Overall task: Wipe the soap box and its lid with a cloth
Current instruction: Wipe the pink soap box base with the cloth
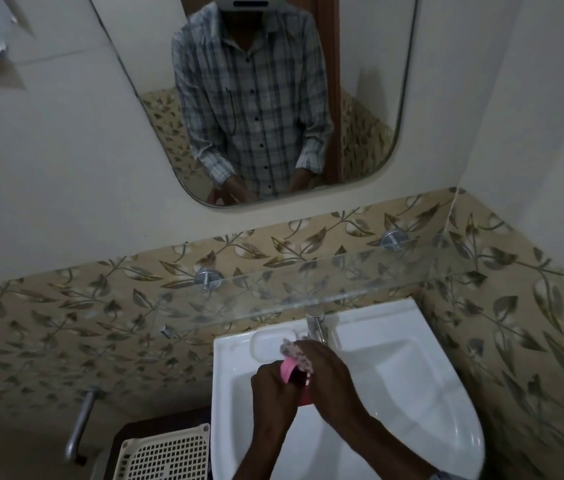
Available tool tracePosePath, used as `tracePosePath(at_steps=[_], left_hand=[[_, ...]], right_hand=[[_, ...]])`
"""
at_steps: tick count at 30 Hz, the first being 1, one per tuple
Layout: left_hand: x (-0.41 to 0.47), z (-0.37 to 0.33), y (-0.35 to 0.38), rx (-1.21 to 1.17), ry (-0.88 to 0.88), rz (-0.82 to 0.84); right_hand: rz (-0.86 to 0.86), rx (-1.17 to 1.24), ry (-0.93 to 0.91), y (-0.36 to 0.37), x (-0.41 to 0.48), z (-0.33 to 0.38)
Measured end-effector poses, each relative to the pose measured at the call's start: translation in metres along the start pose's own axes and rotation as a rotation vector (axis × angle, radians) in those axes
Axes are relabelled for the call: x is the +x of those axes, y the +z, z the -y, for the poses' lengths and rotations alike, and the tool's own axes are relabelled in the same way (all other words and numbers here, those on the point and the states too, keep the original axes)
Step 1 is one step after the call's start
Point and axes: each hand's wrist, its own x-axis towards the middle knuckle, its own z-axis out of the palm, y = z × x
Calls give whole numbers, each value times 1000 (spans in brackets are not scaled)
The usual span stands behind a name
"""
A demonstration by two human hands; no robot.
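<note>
Over glossy basin [395, 368], pink box [289, 370], patterned cloth [296, 351]

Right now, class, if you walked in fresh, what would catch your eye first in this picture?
Two hands meet over the white ceramic washbasin: the left hand grips a pink plastic soap box while the right hand presses a patterned cloth against it. Above, a rounded wall mirror reflects the person.

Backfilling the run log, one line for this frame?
left hand holds pink soap box | right hand wipes it with cloth | over sink
</note>
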Motion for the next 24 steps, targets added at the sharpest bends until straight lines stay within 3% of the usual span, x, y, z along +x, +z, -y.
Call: tracePosePath(at_steps=[3, 6, 11, 12, 14, 17, 20, 24], left_hand=[[4, 4, -2, -30, -29, -34], [-2, 8, -11, -103, 29, -37], [-19, 17, -6, -190, 5, -164], [-19, 17, -9, -205, -22, -142], [-11, 11, -19, -203, -126, 55], [6, -1, -23, 159, -145, 281], [8, -8, -11, 255, -82, 122], [9, 3, 0, 65, -34, -138]], right_hand=[[94, 98, -113, 6, -2, 18], [26, 89, 10, -5, 10, 1], [63, 36, 105, -8, 22, -10], [56, 42, 134, -9, 25, -12], [56, -17, 99, -15, 26, -17], [107, -136, -119, -17, 22, -12], [68, -220, -366, -4, 22, -5], [25, -23, 15, -9, 35, 4]])
